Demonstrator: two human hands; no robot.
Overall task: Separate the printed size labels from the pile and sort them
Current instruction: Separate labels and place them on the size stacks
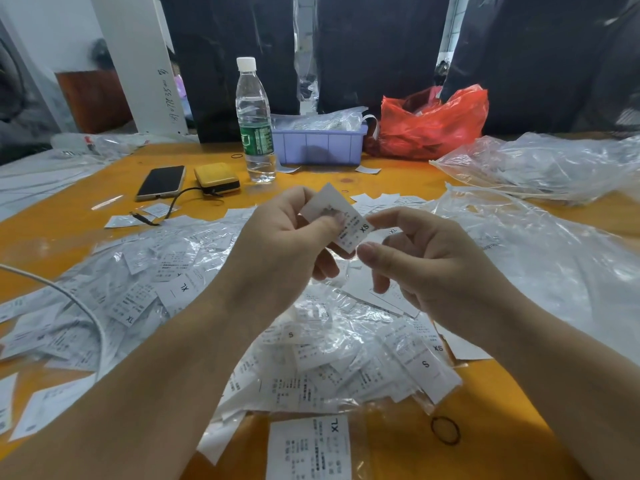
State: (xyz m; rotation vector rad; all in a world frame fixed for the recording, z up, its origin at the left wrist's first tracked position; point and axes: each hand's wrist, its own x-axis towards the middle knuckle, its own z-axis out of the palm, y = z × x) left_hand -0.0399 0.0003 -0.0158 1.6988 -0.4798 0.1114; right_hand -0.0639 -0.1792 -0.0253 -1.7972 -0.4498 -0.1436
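Left hand (277,233) pinches an XS label (341,216) above the pile of labels (311,355) on the orange bench (69,223). Right hand (426,268) hovers just beside it, fingers (370,252) curled loosely, empty. A water bottle (254,123), phone (161,182) and purple tray (318,145) stand behind.

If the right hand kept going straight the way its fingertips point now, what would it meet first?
Most likely the XS label pinched in the left hand. The right hand points its index finger and thumb at its free end, apparently almost touching; depth is hard to judge.
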